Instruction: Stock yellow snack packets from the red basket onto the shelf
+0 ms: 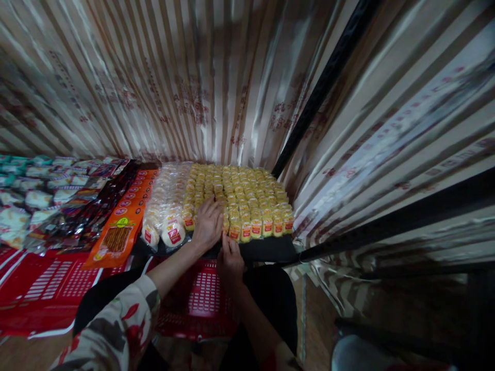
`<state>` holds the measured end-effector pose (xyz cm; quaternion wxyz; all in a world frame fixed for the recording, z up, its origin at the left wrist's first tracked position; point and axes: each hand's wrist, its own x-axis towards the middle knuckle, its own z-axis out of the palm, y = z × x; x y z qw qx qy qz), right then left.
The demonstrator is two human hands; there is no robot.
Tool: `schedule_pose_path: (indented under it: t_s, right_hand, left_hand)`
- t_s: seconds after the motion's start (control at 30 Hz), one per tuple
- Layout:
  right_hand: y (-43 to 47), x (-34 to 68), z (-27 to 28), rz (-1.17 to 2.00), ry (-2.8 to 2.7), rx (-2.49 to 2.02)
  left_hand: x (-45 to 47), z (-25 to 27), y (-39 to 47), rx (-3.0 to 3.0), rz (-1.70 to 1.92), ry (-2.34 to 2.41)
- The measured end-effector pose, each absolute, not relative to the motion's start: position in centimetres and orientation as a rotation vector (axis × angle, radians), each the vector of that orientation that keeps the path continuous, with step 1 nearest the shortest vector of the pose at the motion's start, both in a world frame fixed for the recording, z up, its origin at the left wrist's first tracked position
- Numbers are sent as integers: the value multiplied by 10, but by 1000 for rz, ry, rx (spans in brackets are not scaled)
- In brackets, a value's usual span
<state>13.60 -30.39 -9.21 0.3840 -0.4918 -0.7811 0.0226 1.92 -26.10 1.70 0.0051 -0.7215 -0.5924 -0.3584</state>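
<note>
Rows of small yellow wrapped cakes (251, 203) with orange-red labels on their front ends stand packed together on a dark shelf (266, 250). My left hand (209, 224) lies over the left-middle rows, its fingers stretched forward and touching the cake tops. Just below it, at the front edge of the rows, my right hand (231, 263) has its fingers pinched together near a cake's front end. What sits between those fingertips is too small and dim to make out. Left of the yellow cakes are rows of round white wrapped cakes (172, 234) with red labels.
An orange snack packet (119, 226), dark shiny packets (87, 211) and white-green packets (36, 198) fill the shelf's left part. Red plastic baskets (50, 288) stand below. A black post (320, 93) rises at the right, before striped plastic sheeting (185, 77).
</note>
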Motion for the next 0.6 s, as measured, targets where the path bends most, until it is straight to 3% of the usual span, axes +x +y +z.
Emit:
schedule_pose_path:
  t_s: [0.47, 0.6]
  right_hand:
    - [-309, 140, -79, 368, -1844, -1216]
    - [-332, 140, -78, 482, -1899, -1113]
  left_hand:
    - [24, -57, -380, -2359, -1510, -2108]
    - [11, -76, -406, -2435, -1436, -2357]
